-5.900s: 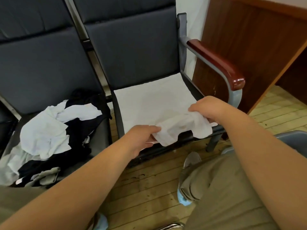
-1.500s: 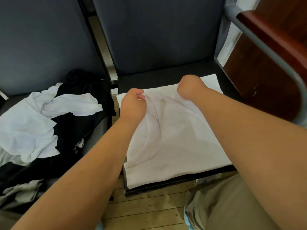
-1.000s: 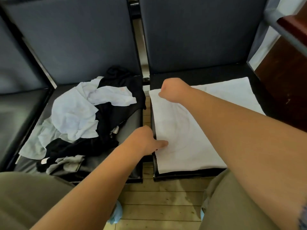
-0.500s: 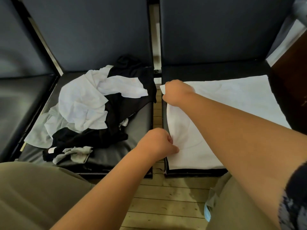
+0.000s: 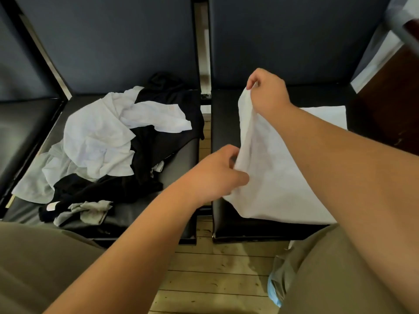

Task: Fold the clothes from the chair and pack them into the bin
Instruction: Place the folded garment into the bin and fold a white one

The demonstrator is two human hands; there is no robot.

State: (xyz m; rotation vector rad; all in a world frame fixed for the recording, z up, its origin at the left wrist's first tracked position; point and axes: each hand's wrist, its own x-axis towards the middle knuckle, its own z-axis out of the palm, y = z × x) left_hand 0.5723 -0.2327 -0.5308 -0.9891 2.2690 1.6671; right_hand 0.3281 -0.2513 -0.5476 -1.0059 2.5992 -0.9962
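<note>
I see the left hand (image 5: 215, 175) pinching the near left edge of a white shirt (image 5: 274, 177), with the thumb and fingers curled onto the thin cloth. The right hand (image 5: 268, 92) pinches the far left corner and holds it above the chair. That side of the shirt stands up in a soft, creased fold, and the rest lies flat across the black padded seat (image 5: 226, 123) of the right-hand chair. The cloth looks light and matte, with fine wrinkles.

On the neighbouring seat to the left sits a loose heap of clothes (image 5: 97, 143). Crumpled white pieces are draped over a black garment (image 5: 158, 143), and a small grey piece (image 5: 90, 210) lies bunched at the near edge. Both seats have a faint leathery sheen, and the upright backs behind them are dark and flat.

Lower down, pale, scuffed floor planks (image 5: 215, 268) show between two knees in olive trousers (image 5: 34, 257).
</note>
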